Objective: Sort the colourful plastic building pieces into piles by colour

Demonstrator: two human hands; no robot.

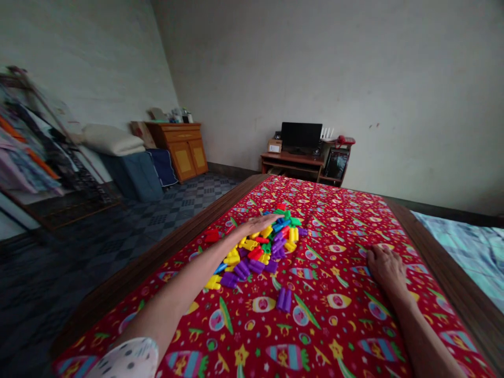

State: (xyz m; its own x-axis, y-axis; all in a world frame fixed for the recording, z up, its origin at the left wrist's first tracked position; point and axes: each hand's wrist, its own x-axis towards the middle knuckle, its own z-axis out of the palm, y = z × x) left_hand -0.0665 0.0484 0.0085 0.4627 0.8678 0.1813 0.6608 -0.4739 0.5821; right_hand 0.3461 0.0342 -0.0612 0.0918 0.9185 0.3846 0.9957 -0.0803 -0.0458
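My left hand (262, 223) reaches over the far side of a pile of plastic building blocks (256, 254), its fingers stretched out flat. The pile mixes yellow, purple, red, green and blue pieces, and my forearm and hand cover part of it. Nearer to me lies a single purple block (284, 300), apart from the heap. A red block (211, 235) sits at the pile's left edge, beyond my forearm. On the right, my right hand (388, 268) rests palm down on the red patterned cloth (334, 325), holding nothing.
The cloth covers a table with dark wooden edges (437, 252). To the right is a blue-green patterned sheet (464, 247). Against the far wall stands a desk with a monitor (301, 137). A wooden cabinet (183, 152) and a clothes rack (39, 100) are on the left.
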